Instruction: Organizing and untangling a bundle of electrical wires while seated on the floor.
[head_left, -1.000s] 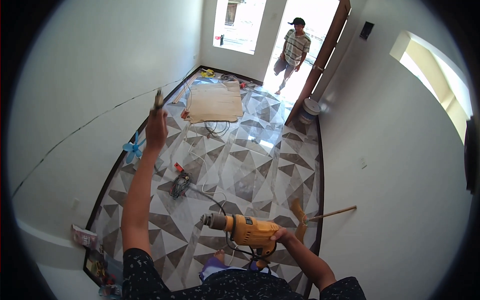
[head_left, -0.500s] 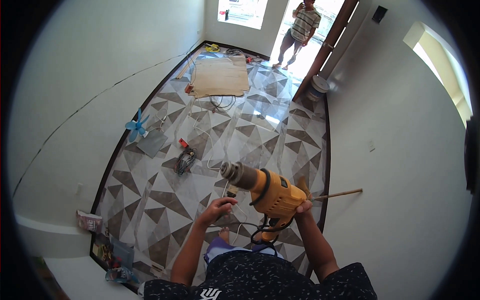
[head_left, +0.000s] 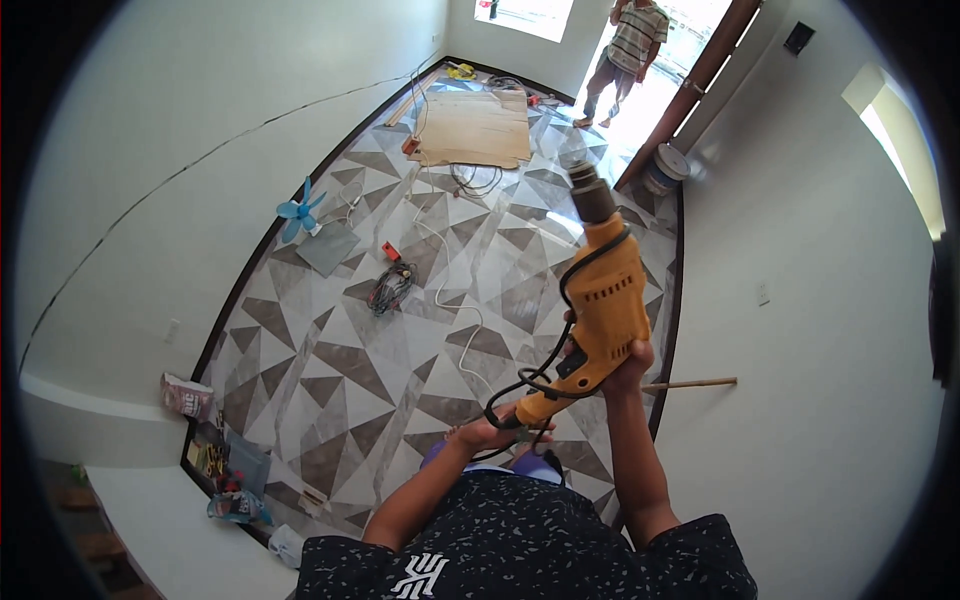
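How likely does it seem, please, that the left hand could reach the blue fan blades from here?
Probably not: the left hand is at the handle end of the drill, and the blue fan blades sit well ahead, beside the left wall.

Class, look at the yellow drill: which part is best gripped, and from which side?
Probably the slim handle of the drill, from the near side: it slants nearward and left off the bulky body, well clear of the chuck at the far end.
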